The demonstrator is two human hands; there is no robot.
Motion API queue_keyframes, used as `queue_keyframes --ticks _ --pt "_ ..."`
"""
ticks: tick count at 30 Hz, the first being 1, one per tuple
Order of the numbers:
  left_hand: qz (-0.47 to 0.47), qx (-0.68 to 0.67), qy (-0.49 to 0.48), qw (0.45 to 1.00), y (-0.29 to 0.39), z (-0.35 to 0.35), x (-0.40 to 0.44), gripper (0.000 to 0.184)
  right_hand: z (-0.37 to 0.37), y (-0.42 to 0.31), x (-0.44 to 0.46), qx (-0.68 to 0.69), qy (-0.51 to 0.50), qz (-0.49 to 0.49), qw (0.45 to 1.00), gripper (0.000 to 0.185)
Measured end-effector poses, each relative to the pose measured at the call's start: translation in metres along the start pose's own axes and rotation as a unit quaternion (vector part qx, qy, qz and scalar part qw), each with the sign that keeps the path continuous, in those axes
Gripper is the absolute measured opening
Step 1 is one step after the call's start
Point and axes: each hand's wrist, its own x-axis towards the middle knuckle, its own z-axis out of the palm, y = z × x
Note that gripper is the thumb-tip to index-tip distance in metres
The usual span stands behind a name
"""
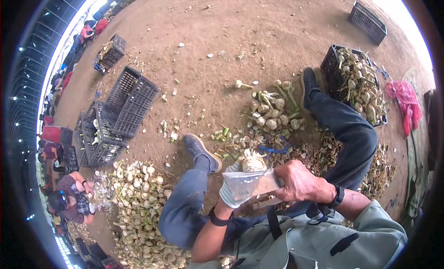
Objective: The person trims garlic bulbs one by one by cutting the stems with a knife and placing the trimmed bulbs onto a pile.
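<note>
My left hand (pixel 228 194), in a white glove, is closed around a garlic bulb (pixel 253 164) with its ragged, rooty side up. My bare right hand (pixel 297 181) grips a knife with a broad flat blade (pixel 251 185). The blade lies across the near side of the bulb and in front of my left hand, hiding most of that hand's fingers. Whether the edge touches the bulb I cannot tell. Beyond my hands, between my feet, is a small pile of garlic with stems (pixel 273 114).
A black crate full of garlic (pixel 356 81) stands beside my far foot. A large heap of trimmed bulbs (pixel 141 213) lies to my left, near stacked crates (pixel 104 135). Another person (pixel 69 197) sits beyond it. Peelings (pixel 374 172) and pink netting (pixel 406 102) lie at right.
</note>
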Motion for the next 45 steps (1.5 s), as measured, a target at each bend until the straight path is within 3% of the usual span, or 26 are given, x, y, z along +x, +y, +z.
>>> queue_keyframes --ticks 1,4,6,8,9,10,11,12,13,15,17,19,21,22,25,29,32,33,34,35,37,38,41,42,43,45 --pt "-0.107 -0.148 0.019 0.983 0.004 0.001 0.002 0.031 0.000 0.000 0.001 0.003 -0.001 0.003 1.000 0.039" --pt "-0.010 -0.046 0.025 0.999 0.016 -0.007 0.015 0.024 0.002 0.003 0.003 0.016 -0.001 -0.003 1.000 0.036" --pt "-0.036 -0.068 0.007 0.997 0.019 -0.009 0.017 0.025 0.012 0.022 0.003 0.075 -0.005 -0.005 0.997 0.034" --pt "-0.056 -0.086 -0.012 0.995 0.030 -0.011 0.019 0.026 0.027 0.080 0.004 0.074 -0.032 0.129 0.988 0.035" --pt "-0.177 -0.321 0.030 0.930 0.041 -0.010 0.020 0.032 0.028 0.110 0.000 0.081 -0.055 0.227 0.969 0.035" --pt "-0.284 -0.532 0.072 0.794 0.048 -0.009 0.022 0.039 0.027 0.115 -0.011 0.101 -0.032 0.241 0.965 0.036" --pt "-0.370 -0.705 0.115 0.594 0.050 -0.007 0.021 0.046 0.022 0.106 -0.017 0.119 -0.017 0.255 0.960 0.036" --pt "-0.257 -0.423 0.047 0.868 0.044 -0.013 0.024 0.042 0.019 0.092 -0.023 0.136 -0.011 0.268 0.954 0.033" --pt "-0.098 -0.064 -0.042 0.992 0.034 -0.018 0.030 0.039 0.020 0.077 -0.025 0.140 -0.016 0.271 0.952 0.033" --pt "-0.143 -0.105 -0.041 0.983 0.019 -0.009 0.023 0.047 0.012 0.056 -0.020 0.144 0.024 0.107 0.984 0.028" --pt "-0.069 -0.078 -0.050 0.993 0.017 -0.009 0.022 0.051 -0.001 0.030 -0.016 0.114 -0.010 0.060 0.992 0.029" --pt "-0.133 -0.154 -0.063 0.977 0.023 -0.009 0.018 0.053 -0.003 0.017 -0.013 0.077 -0.028 0.007 0.997 0.034" --pt "-0.297 -0.444 -0.002 0.845 0.023 -0.008 0.011 0.049 -0.001 0.014 -0.013 0.059 -0.023 0.008 0.998 0.035" --pt "-0.308 -0.492 0.009 0.815 0.021 -0.006 0.009 0.041 -0.001 0.014 -0.013 0.061 -0.024 0.007 0.998 0.035" --pt "-0.302 -0.429 0.002 0.851 0.016 -0.005 0.003 0.038 -0.001 0.008 -0.016 0.058 -0.014 0.005 0.998 0.035" --pt "-0.378 -0.433 0.021 0.818 0.043 -0.012 0.016 0.037 -0.006 -0.003 -0.014 0.051 -0.012 0.010 0.999 0.034" --pt "-0.310 -0.410 0.060 0.856 0.035 -0.009 0.017 0.035 -0.001 0.001 -0.012 0.066 -0.017 0.013 0.998 0.034" --pt "-0.117 -0.163 -0.023 0.979 0.017 -0.012 0.013 0.033 0.003 0.009 -0.013 0.067 -0.019 0.013 0.997 0.034" --pt "0.092 0.105 -0.104 0.985 0.007 -0.014 0.012 0.032 0.008 0.025 -0.013 0.055 -0.025 0.049 0.997 0.035" --pt "-0.114 -0.010 -0.062 0.992 0.023 -0.016 0.019 0.032 0.012 0.045 -0.012 0.040 -0.028 0.082 0.995 0.036" --pt "-0.151 -0.193 -0.024 0.969 0.038 -0.012 0.021 0.035 0.030 0.101 -0.018 0.118 0.017 0.224 0.967 0.039" --pt "-0.147 -0.207 -0.030 0.967 0.038 -0.013 0.018 0.043 0.033 0.110 -0.025 0.130 0.046 0.266 0.954 0.042" --pt "-0.157 -0.209 0.064 0.963 0.036 -0.002 0.025 0.044 0.038 0.107 -0.032 0.144 0.086 0.234 0.958 0.038" --pt "-0.165 -0.331 0.074 0.926 0.024 0.004 0.020 0.043 0.034 0.090 -0.030 0.229 0.088 0.229 0.942 0.035" --pt "-0.158 -0.329 0.073 0.928 0.017 0.011 0.018 0.043 0.028 0.068 -0.024 0.312 0.091 0.221 0.920 0.033" --pt "-0.141 -0.481 0.169 0.849 0.014 0.023 0.015 0.058 0.032 0.043 -0.007 0.361 0.114 0.145 0.914 0.039"
